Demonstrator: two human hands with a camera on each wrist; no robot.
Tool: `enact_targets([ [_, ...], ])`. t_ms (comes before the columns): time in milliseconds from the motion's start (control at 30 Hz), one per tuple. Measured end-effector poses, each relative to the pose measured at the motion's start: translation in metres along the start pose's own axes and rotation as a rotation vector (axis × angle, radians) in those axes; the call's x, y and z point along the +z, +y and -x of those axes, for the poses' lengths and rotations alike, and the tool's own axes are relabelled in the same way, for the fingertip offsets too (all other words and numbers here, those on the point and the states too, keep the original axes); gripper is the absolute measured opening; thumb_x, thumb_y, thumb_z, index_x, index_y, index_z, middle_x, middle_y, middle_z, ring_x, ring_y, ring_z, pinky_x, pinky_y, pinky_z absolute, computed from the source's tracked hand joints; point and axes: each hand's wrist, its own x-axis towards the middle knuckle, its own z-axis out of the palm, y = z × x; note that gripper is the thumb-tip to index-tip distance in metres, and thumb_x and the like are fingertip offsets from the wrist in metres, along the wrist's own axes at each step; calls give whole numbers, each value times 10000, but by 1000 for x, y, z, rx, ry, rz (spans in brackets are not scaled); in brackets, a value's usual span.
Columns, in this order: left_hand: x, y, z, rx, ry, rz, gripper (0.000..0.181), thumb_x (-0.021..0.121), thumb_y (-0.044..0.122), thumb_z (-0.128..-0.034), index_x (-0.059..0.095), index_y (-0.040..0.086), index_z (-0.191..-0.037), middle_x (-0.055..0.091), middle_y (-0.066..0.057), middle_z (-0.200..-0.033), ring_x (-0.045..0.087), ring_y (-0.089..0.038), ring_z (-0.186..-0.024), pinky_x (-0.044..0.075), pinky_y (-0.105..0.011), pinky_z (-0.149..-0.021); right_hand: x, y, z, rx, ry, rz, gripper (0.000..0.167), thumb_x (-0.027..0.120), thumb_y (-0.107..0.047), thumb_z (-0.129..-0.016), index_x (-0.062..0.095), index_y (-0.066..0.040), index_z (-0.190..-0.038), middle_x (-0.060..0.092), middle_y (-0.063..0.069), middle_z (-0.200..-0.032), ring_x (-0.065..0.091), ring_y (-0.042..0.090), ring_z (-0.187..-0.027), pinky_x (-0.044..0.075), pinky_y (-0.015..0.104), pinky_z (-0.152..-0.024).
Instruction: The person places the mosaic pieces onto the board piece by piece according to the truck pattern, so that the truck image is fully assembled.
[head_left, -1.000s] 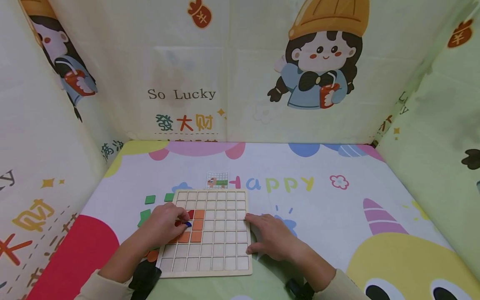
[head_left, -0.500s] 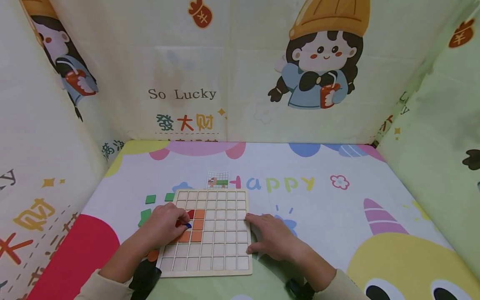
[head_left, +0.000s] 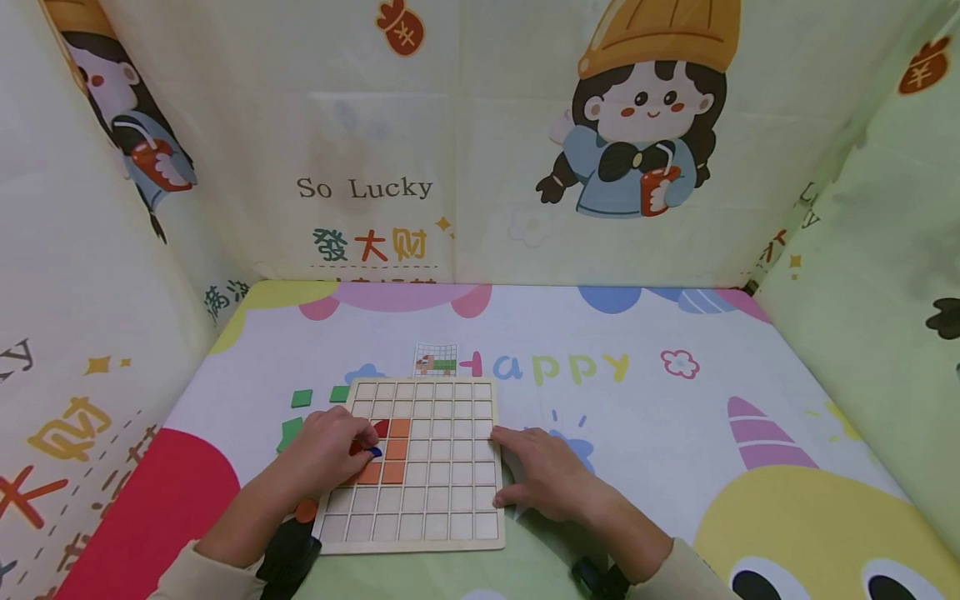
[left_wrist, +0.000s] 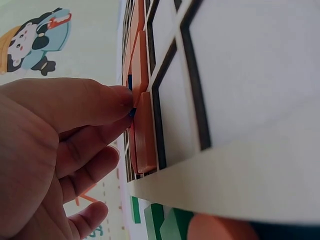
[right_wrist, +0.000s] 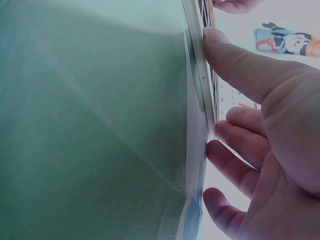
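A wooden grid board lies on the table, with several orange tiles and a red piece in cells on its left side. My left hand is over that side, pinching a small blue piece between thumb and index finger. In the left wrist view, the thumb hides most of the blue piece beside the orange tiles. At the board's right edge, my right hand rests thumb and fingertips against the rim. The right wrist view shows its thumb on the rim, fingers slightly bent.
Loose green tiles lie left of the board, partly behind my left arm. An orange round piece sits near the left wrist. Behind the board is a small picture card. Printed cloth walls enclose the table.
Almost nothing differs. The blue piece in my left hand has shifted or tilted very slightly; the right hand and the board stay put.
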Motion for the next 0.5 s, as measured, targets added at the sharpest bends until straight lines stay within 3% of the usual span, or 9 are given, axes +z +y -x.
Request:
enact_targets([
  [500,-4,-5,2,-27,5,33,128,839,134,-800,741,170,-874,632,44,-863,529,-179,-876,492,-377,-756,0,1,0,-3,-5,6,777,857,-357,-776,509,-118,-1428,577,64,-1403,525,317,-1239,414,543,-978],
])
